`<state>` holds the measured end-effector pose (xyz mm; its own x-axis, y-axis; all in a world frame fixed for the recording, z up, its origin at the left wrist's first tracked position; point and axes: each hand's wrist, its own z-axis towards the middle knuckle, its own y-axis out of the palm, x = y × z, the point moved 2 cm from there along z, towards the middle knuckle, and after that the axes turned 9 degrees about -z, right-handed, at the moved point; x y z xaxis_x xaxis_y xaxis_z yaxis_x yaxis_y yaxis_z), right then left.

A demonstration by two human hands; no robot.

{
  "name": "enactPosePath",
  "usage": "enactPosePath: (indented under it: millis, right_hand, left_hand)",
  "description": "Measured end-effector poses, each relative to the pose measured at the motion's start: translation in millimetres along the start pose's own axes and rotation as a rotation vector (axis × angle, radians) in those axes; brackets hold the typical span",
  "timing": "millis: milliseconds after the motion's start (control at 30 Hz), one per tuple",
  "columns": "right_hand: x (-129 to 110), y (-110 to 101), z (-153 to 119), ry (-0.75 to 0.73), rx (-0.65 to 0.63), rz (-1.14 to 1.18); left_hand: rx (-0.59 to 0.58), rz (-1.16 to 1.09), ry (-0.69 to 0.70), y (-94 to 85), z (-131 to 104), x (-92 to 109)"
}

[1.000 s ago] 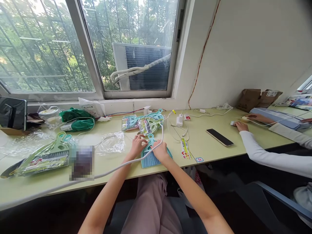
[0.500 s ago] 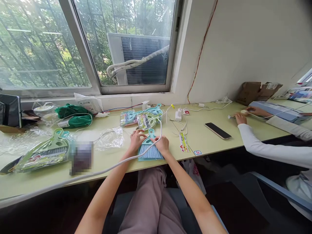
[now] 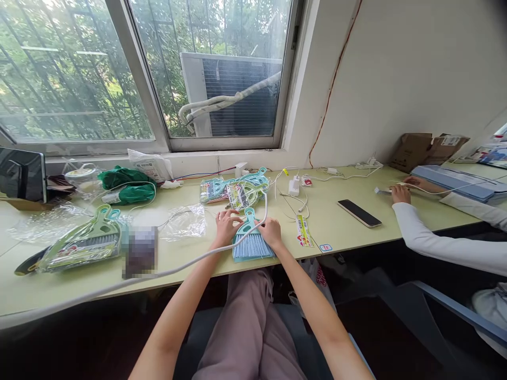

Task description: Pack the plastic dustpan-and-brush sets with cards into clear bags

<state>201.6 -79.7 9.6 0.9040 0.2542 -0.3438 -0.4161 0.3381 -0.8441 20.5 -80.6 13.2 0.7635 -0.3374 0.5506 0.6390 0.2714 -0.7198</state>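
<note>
A light blue brush (image 3: 252, 246) with pale bristles lies on a matching dustpan at the table's front edge, its handle pointing toward the window. From the left side, my left hand (image 3: 227, 226) is closed on the set near the base of the handle. My right hand (image 3: 271, 232) grips the set's right side, thumb on the upper part of the brush. A white cable (image 3: 206, 258) crosses in front of the brush and passes near my right hand. Just behind are brush sets in clear wrap (image 3: 243, 194).
Larger wrapped sets (image 3: 87, 240), a green bag (image 3: 137, 193) and clear plastic (image 3: 184, 222) lie left. To the right are a white charger (image 3: 294, 186), a colourful card (image 3: 304, 231) and a phone (image 3: 359, 213). Another person's hand (image 3: 401, 194) works farther right.
The view has shifted slightly, so things appear a little farther right. Both my hands remain on the brush and dustpan, with little visible change in their hold.
</note>
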Motion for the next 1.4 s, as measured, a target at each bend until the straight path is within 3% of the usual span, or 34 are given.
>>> enactPosePath:
  millis: [467, 700, 867, 1133, 1267, 1400]
  right_hand:
    - [-7, -4, -9, -0.129, 0.061, -0.105]
    - [-6, -5, -10, -0.079, 0.087, -0.054]
    - [-13, -17, -12, -0.036, 0.069, -0.054]
    - [-43, -38, -15, 0.000, -0.163, -0.275]
    - [-57, -34, -15, 0.067, -0.248, -0.350]
    - [-54, -18, -18, 0.155, -0.206, -0.322]
  left_hand:
    - [0.009, 0.027, 0.012, -3.6, 0, 8]
    - [-0.018, 0.009, -0.019, -2.8, 1, 8]
    - [-0.048, -0.015, -0.049, -13.9, -3, 20]
    - [-0.315, -0.231, -0.072, -21.2, -4, 31]
    - [-0.286, -0.199, -0.097, -23.2, -3, 34]
    - [-0.247, -0.153, -0.138, -20.7, -3, 27]
